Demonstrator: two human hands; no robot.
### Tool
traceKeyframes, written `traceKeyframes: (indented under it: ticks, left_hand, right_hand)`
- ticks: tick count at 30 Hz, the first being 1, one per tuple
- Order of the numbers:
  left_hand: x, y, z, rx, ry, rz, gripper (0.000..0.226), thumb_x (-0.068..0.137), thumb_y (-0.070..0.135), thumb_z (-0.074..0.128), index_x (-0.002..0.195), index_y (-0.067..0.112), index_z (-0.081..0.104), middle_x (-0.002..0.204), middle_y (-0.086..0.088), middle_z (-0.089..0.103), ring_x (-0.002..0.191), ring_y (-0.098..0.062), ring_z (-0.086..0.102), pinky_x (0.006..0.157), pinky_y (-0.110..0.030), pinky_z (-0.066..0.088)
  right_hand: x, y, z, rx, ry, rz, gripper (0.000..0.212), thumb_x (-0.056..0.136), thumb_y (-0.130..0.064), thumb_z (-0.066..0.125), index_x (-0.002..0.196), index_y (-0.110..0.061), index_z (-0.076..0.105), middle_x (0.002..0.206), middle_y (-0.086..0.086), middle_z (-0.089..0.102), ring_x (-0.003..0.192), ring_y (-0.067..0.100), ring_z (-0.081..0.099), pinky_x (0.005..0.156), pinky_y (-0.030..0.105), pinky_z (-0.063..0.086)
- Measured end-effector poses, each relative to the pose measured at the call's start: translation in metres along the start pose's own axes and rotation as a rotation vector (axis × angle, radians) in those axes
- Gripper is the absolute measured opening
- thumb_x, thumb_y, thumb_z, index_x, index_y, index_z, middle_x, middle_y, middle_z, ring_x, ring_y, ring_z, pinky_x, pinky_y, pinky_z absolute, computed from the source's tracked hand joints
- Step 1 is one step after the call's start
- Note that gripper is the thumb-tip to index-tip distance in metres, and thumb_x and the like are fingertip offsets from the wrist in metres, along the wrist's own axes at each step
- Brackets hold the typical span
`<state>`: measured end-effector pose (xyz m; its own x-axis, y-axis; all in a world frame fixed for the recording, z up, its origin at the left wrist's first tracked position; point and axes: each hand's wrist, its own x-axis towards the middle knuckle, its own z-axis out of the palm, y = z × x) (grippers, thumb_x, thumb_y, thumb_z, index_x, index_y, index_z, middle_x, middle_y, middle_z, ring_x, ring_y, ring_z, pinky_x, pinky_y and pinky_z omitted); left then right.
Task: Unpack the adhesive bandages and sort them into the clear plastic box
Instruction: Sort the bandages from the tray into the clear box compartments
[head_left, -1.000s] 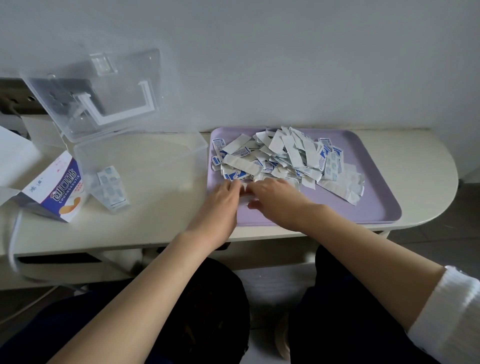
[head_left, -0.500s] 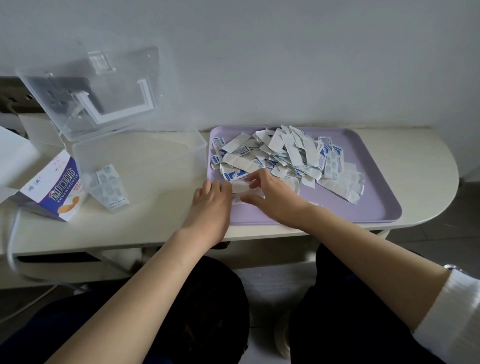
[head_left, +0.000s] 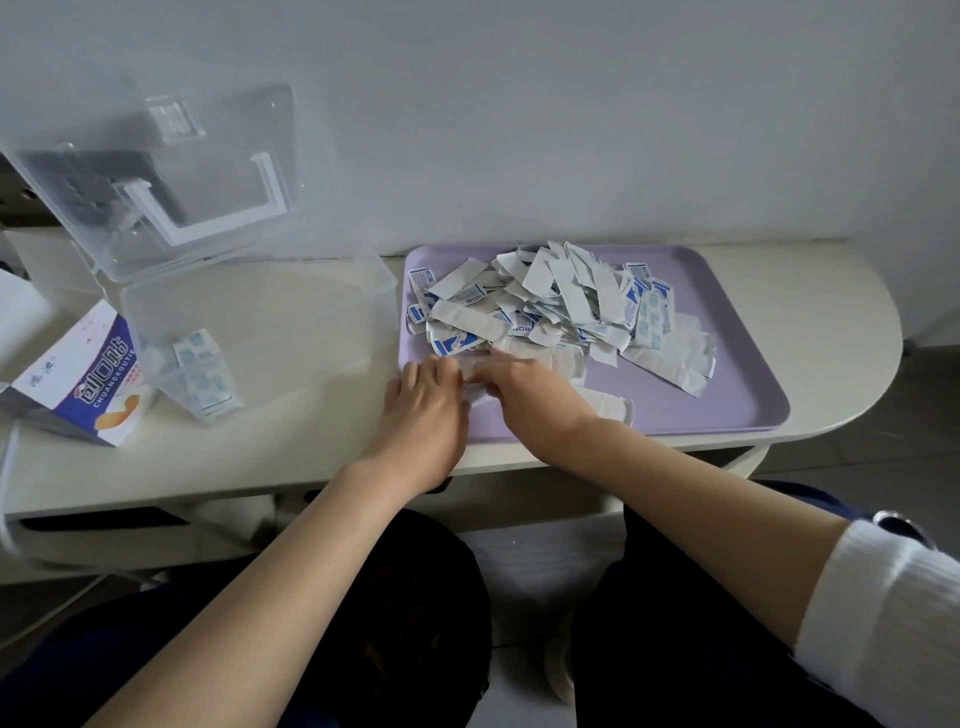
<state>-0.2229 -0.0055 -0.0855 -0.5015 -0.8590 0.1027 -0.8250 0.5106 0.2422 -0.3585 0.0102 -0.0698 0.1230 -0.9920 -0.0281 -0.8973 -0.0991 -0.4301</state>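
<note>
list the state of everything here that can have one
clear plastic box, lid open, leaning back
sorted bandages, few, inside the box's left end
cardboard carton, lying left of the box
purple tray, holding the heap
bandage heap, loose, wrapped, unsorted
bandage strip, pinched between both hands
left hand, gripping the strip
right hand, gripping the strip

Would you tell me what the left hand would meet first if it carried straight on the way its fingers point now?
Most likely the near-left edge of the bandage pile on the purple tray. The left hand points away from the body at the wrappers just ahead. Height is unclear, so it might pass over them.
</note>
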Motion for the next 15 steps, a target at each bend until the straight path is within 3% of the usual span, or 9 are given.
traceKeyframes:
  ticks: [3, 6, 10, 15]
  left_hand:
    - [0.000, -0.001, 0.005, 0.058, -0.032, -0.030, 0.028, 0.094, 0.016, 0.041, 0.119, 0.004, 0.043, 0.116, -0.015, 0.044, 0.107, -0.033, 0.041, 0.083, -0.037, 0.029]
    - [0.001, -0.002, 0.003, 0.034, -0.021, 0.004, 0.023, 0.096, 0.019, 0.039, 0.115, 0.007, 0.045, 0.116, -0.011, 0.046, 0.107, -0.031, 0.042, 0.082, -0.035, 0.029]
    - [-0.003, -0.004, -0.016, -0.259, 0.009, -0.049, 0.013, 0.095, 0.020, 0.048, 0.099, 0.010, 0.054, 0.095, -0.010, 0.060, 0.087, -0.031, 0.056, 0.069, -0.036, 0.040]
    - [-0.008, -0.016, -0.040, -0.496, 0.040, -0.141, 0.011, 0.090, 0.007, 0.052, 0.084, 0.014, 0.058, 0.070, -0.001, 0.064, 0.057, -0.020, 0.061, 0.060, -0.035, 0.051]
  right_hand:
    - [-0.002, -0.003, 0.003, -0.015, -0.027, -0.063, 0.035, 0.080, 0.018, 0.037, 0.105, 0.003, 0.056, 0.124, 0.016, 0.051, 0.110, 0.031, 0.053, 0.084, 0.033, 0.044]
    - [-0.002, -0.002, 0.000, -0.034, 0.009, -0.055, 0.023, 0.088, 0.010, 0.043, 0.103, 0.002, 0.058, 0.113, 0.014, 0.053, 0.097, 0.029, 0.054, 0.068, 0.022, 0.033]
    - [-0.002, -0.003, -0.008, 0.033, 0.085, -0.024, 0.017, 0.093, -0.003, 0.047, 0.101, -0.008, 0.060, 0.098, 0.013, 0.064, 0.086, 0.030, 0.058, 0.073, 0.039, 0.046]
    - [-0.001, -0.006, -0.019, 0.178, 0.120, 0.025, 0.015, 0.090, -0.004, 0.053, 0.098, -0.013, 0.062, 0.080, 0.009, 0.069, 0.073, 0.025, 0.065, 0.068, 0.040, 0.054]
